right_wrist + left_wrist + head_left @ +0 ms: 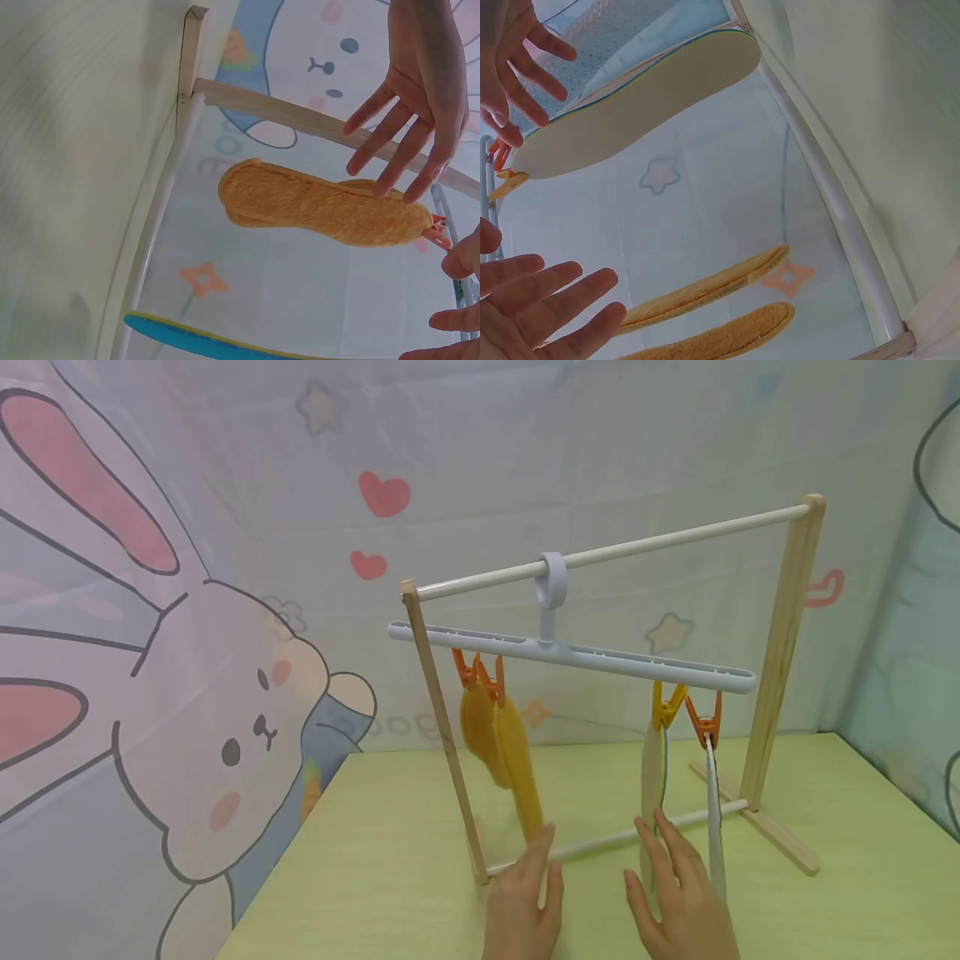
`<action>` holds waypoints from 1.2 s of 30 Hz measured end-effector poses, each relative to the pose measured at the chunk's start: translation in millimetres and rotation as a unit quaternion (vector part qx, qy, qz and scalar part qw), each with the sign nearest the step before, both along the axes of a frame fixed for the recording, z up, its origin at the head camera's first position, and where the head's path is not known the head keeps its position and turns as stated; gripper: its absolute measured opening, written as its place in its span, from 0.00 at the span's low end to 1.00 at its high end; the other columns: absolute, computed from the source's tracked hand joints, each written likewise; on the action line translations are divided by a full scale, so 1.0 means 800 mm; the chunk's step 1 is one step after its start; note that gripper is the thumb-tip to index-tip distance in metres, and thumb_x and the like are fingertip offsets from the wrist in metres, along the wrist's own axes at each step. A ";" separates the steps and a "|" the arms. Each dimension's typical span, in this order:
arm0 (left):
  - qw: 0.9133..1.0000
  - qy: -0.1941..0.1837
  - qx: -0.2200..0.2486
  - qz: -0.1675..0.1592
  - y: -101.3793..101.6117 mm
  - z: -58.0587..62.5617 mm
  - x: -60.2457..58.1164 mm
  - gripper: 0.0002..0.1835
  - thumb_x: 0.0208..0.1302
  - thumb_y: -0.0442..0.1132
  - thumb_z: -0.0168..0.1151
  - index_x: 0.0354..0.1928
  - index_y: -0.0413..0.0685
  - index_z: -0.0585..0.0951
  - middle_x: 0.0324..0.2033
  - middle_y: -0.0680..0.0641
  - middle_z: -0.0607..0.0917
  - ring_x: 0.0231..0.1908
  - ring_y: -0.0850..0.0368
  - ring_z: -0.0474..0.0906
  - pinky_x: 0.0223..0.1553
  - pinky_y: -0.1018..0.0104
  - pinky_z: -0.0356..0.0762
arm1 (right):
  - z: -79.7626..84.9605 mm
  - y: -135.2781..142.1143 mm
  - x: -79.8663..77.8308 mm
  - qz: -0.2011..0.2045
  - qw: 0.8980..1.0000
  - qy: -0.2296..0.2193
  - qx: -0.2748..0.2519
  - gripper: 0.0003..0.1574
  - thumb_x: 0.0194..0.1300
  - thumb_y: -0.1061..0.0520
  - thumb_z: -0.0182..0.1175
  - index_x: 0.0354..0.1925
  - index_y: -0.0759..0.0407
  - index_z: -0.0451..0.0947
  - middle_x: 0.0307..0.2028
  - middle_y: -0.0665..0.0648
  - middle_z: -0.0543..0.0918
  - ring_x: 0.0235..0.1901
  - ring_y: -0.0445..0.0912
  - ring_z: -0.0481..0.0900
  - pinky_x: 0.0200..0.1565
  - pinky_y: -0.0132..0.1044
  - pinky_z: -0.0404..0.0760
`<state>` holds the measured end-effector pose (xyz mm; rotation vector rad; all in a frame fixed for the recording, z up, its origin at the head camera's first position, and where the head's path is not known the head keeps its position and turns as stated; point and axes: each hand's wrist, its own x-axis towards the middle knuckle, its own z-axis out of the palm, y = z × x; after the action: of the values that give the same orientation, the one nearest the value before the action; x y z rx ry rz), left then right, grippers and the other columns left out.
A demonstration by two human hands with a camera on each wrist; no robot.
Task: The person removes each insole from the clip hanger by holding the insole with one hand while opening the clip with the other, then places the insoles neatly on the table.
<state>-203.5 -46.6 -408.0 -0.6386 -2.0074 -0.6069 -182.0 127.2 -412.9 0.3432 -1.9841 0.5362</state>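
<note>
In the head view, my left hand (521,902) is just below a fuzzy orange-yellow insole (519,760), its fingers extended. A second fuzzy insole (480,727) hangs beside it, both under orange clips (467,672). My right hand (682,893), fingers spread, is in front of a beige insole (651,785) on a yellow clip (666,708); whether it touches is unclear. A thin pale insole (715,818) hangs from an orange clip (705,724) farther right. Both wrist views show straight fingers holding nothing; a blue-sided insole (202,337) appears in the right one.
A white hanger bar (555,652) carries the clips and hooks over the top rod (675,537) of a wooden stand (783,652). Its lower rod (600,842) runs behind my hands. The stand is on a pale green table (375,860) before a rabbit-printed curtain (225,735).
</note>
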 end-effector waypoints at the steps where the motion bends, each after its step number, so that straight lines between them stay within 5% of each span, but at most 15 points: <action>1: 1.000 0.005 0.005 -0.001 0.000 0.000 0.000 0.22 0.53 0.35 0.58 0.54 0.47 0.74 0.43 0.48 0.83 0.36 0.58 0.83 0.35 0.70 0.79 | 0.000 0.001 0.000 0.002 1.000 0.003 0.001 0.36 0.66 0.38 0.35 0.56 0.63 0.68 0.55 0.67 0.71 0.47 0.59 0.72 0.32 0.50 0.77; 19: 1.000 0.010 0.002 -0.025 -0.001 -0.002 -0.002 0.15 0.49 0.32 0.62 0.43 0.44 0.80 0.40 0.45 0.85 0.37 0.57 0.83 0.35 0.72 0.79 | 0.001 0.012 0.002 0.001 1.000 0.004 -0.002 0.35 0.66 0.39 0.36 0.55 0.63 0.70 0.51 0.66 0.73 0.44 0.56 0.72 0.22 0.46 0.77; 36: 0.996 -0.014 0.045 -0.075 0.006 0.005 -0.001 0.15 0.48 0.27 0.61 0.41 0.42 0.80 0.42 0.43 0.83 0.39 0.53 0.82 0.36 0.63 0.80 | 0.009 0.016 0.003 0.004 1.000 0.004 -0.016 0.31 0.66 0.43 0.39 0.53 0.64 0.71 0.49 0.66 0.75 0.43 0.55 0.73 0.27 0.51 0.77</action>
<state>-204.1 -41.9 -403.7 -0.7336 -1.9571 -0.7958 -179.5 139.6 -405.6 0.3326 -1.9658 0.5698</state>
